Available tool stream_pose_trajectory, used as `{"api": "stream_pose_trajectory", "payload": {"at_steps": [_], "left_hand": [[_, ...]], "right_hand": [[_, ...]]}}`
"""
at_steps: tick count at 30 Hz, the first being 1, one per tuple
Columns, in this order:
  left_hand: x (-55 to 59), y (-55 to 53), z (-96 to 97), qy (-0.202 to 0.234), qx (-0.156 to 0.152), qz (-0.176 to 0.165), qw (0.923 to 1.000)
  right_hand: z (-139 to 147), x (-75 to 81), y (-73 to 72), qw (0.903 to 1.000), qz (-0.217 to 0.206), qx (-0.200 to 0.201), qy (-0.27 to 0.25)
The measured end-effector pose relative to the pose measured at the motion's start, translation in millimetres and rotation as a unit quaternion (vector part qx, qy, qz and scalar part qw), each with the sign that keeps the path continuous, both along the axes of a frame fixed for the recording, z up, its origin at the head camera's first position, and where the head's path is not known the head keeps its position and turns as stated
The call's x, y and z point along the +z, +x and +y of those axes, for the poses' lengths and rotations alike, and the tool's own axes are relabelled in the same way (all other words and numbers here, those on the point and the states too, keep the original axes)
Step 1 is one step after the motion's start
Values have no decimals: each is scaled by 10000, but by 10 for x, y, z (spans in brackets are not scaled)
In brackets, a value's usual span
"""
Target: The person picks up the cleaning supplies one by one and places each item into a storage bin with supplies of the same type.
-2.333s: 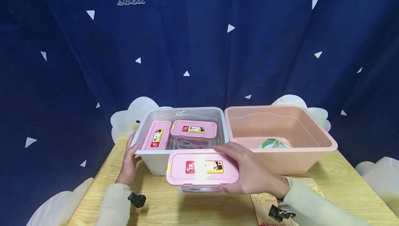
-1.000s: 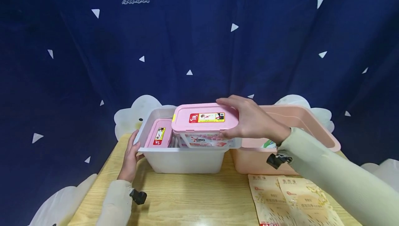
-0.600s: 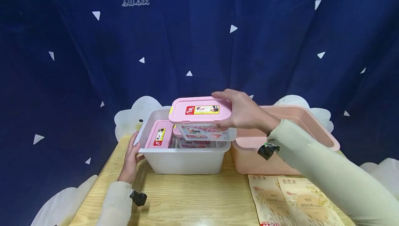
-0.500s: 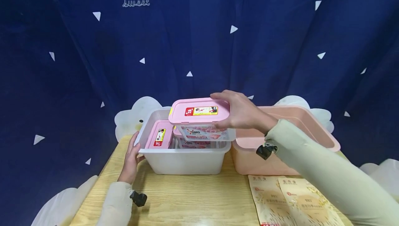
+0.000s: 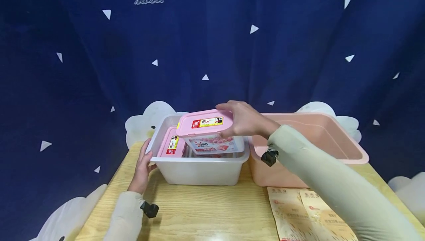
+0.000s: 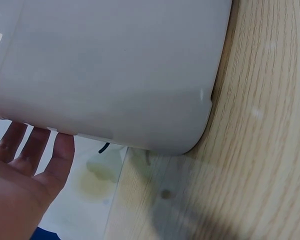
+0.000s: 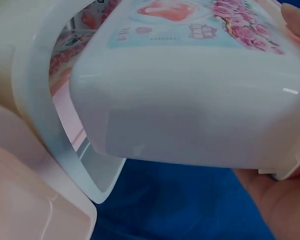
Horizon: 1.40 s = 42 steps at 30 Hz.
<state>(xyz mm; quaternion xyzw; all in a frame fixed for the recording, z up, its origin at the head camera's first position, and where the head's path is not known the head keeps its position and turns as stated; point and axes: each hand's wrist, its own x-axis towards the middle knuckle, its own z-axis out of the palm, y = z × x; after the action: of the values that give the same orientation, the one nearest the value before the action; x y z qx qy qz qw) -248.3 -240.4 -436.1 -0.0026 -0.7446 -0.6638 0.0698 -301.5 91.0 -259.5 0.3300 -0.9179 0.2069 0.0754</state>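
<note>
Box [image 5: 204, 134], gripped at its right end by the right hand [image 5: 244, 119], has just shifted left and skewed at the white bin's [image 5: 199, 172] mouth — apparently not yet set down — while the left hand [image 5: 141, 168] loosely touches that bin's left side.

Wood-grain tabletop [image 5: 199, 211] here, white bin [image 5: 200, 172] standing on it, peach bin [image 5: 265, 176] right alongside, and two beige packets [image 5: 290, 215] overlapping out front!

head: table [image 5: 199, 211] glare, bottom edge | curtain [image 5: 186, 38] dim | wrist views soft
</note>
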Motion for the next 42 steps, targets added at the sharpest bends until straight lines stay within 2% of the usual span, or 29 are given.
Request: {"api": "stream_pose_trajectory", "payload": {"at_steps": [2,19,27,34,42], "left_hand": [[-35,-26,-11,6,-20,9,10000],[-52,-17,-17,102,-10,-19,9999],[-39,-25,-17,203,0,-13,9998],[-41,-34,-31,195,-15,23,9998],[-56,-47,-43,211,-14,15,9998]], "right_hand": [[-12,-18,-24,10000,-36,29,55],[-54,-198,-172,9993,-266,147,212],[-86,-299,-213,9969,-679,194,342],[-118,-462,-282,9952,-808,296,467],[-162,-504,-324,9920,-1029,332,650]]}}
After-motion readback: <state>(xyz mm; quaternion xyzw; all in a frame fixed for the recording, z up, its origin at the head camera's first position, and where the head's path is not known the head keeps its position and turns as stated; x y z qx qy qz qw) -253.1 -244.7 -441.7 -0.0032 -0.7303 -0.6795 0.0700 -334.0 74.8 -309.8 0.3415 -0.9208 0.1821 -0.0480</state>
